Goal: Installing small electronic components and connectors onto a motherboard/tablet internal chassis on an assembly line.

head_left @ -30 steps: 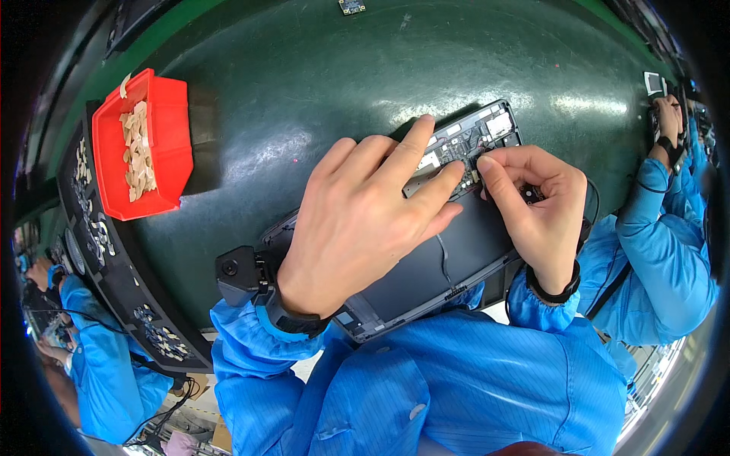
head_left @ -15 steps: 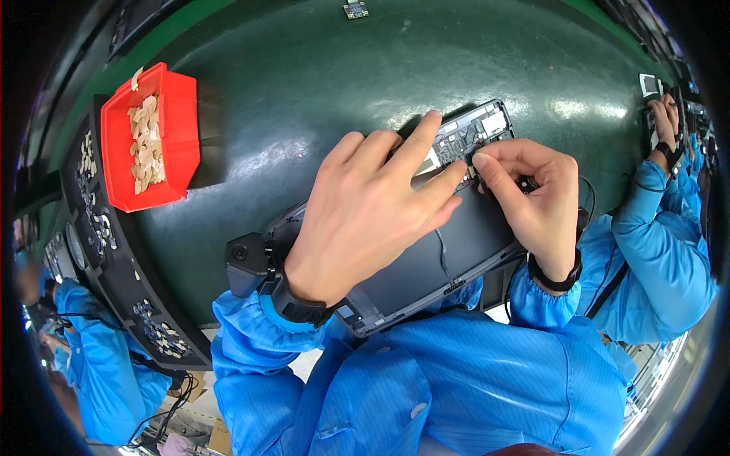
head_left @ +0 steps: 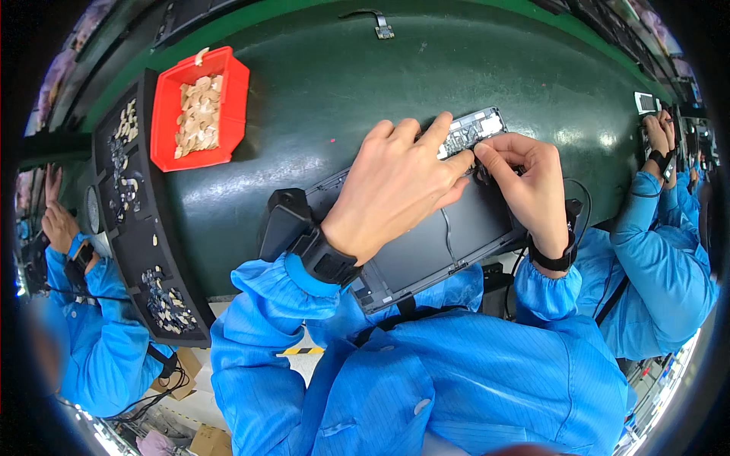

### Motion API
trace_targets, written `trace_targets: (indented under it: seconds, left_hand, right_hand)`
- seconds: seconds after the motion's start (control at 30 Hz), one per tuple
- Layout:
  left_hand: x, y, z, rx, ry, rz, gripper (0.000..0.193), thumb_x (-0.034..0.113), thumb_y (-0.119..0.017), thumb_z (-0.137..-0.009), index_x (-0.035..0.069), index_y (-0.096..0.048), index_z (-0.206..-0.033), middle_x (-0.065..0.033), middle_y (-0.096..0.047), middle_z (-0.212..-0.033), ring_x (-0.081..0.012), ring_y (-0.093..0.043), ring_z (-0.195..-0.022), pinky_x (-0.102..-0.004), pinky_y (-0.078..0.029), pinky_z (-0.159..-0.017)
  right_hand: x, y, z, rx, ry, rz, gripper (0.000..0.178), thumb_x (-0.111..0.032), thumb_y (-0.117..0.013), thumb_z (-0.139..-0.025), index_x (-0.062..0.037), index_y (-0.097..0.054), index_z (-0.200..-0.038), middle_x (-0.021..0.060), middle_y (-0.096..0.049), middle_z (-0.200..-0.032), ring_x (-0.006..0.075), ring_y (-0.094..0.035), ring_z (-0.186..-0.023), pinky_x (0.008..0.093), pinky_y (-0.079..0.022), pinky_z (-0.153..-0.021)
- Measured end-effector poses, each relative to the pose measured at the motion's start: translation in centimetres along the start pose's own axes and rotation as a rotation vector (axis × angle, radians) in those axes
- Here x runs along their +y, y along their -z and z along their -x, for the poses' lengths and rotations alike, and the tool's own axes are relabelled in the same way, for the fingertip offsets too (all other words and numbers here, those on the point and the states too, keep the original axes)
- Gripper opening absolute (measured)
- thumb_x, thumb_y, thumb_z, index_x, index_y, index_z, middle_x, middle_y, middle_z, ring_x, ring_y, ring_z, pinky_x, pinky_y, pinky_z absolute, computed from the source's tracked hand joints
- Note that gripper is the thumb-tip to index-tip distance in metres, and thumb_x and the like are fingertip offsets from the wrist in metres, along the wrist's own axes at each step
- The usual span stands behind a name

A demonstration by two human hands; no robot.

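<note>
An opened dark grey tablet housing (head_left: pixel 483 220) lies slanted at the table's near edge, its inside facing up. At its far end a circuit board (head_left: pixel 460 138) shows between my hands, and a thin grey cable (head_left: pixel 447 235) crosses the flat part. My left hand (head_left: pixel 399 186) lies over the housing with fingers spread, their tips by the board. Thumb and forefinger of my right hand (head_left: pixel 532 178) are pinched together at the board's near edge, close to my left fingertips. Whatever is in that pinch is too small or hidden to name.
At the left stands a red bin (head_left: pixel 239 99) full of beige pieces, next to a black compartment tray (head_left: pixel 163 228) of small parts. A small module with a ribbon cable (head_left: pixel 385 32) lies far back. Co-workers in blue sit on both sides; one's hands (head_left: pixel 658 135) are at the right.
The view has shifted, so the bin and tray appear farther right. My hands stay at the same spot on the board, the right still pinching. A co-worker's raised hand now shows at left.
</note>
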State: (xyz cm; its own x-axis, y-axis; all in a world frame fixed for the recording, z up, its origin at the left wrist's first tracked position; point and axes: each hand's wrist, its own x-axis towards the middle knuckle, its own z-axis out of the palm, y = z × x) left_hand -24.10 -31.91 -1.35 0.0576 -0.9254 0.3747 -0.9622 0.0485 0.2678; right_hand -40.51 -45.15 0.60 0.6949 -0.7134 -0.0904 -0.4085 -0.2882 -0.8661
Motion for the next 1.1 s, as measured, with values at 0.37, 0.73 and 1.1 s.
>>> trace_targets:
  seconds: [0.37, 0.73, 1.1]
  left_hand:
    - [1.7, 1.4, -1.2, 0.027, -0.080, -0.098, 0.027, 0.034, -0.078, -0.088, 0.019, -0.078, -0.111, -0.0108, -0.068, -0.134, -0.0283, -0.069, -0.109, -0.0442, -0.045, -0.101]
    - [3.6, -2.1, -3.7, 0.028, -0.093, 0.448, 0.016, 0.015, -0.078, -0.087, 0.004, -0.078, -0.098, -0.0070, -0.076, -0.092, -0.0240, -0.070, -0.089, -0.0361, -0.050, -0.082]
    - [3.5, -2.1, -4.3, 0.003, -0.218, 0.299, 0.016, 0.015, -0.080, -0.084, 0.008, -0.078, -0.098, -0.0019, -0.076, -0.098, -0.0179, -0.070, -0.093, -0.0344, -0.045, -0.082]
  right_hand:
    - [0.3, 2.8, 2.1, 0.126, -0.042, -0.196, 0.028, -0.001, -0.068, -0.098, 0.0027, -0.061, -0.125, 0.0092, -0.074, -0.089, 0.0115, -0.071, -0.079, 0.0233, -0.056, -0.061]
    - [5.1, 4.8, 0.9, 0.288, 0.049, -0.327, 0.024, -0.008, -0.072, -0.098, 0.0016, -0.066, -0.119, 0.0030, -0.072, -0.095, 0.0042, -0.062, -0.078, 0.0208, -0.051, -0.071]
    - [7.4, 4.5, 0.9, 0.303, 0.017, -0.394, 0.022, -0.006, -0.072, -0.097, 0.0029, -0.068, -0.117, 0.0046, -0.073, -0.100, 0.0070, -0.065, -0.085, 0.0228, -0.053, -0.078]
